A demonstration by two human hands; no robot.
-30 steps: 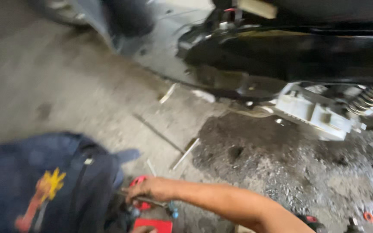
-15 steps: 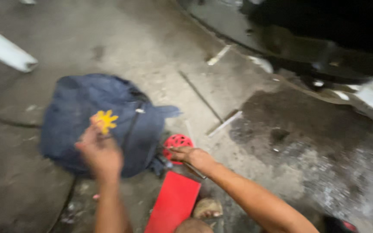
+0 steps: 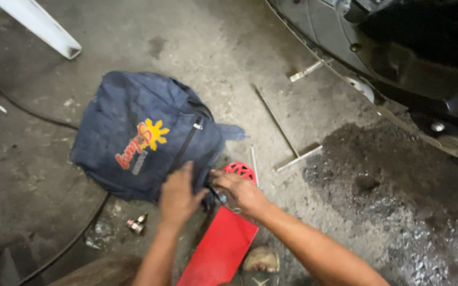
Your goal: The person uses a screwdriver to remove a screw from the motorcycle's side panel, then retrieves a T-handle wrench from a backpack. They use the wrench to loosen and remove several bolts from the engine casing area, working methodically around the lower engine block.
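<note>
Looks like mid-rummage: left hand (image 3: 178, 195) flat and open on the blue bag's (image 3: 141, 132) near edge on the concrete floor (image 3: 229, 47), right hand (image 3: 242, 191) wrapped round a dark tool (image 3: 219, 197). Next probably needs the bag held steady.

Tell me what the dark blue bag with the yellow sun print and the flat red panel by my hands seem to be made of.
The dark blue bag with the yellow sun print looks like woven fabric: matte, soft folds, dusty, with a zipper. The flat red panel looks rigid and smooth, probably plastic or painted sheet metal; its even colour and straight edges leave that open.
</note>
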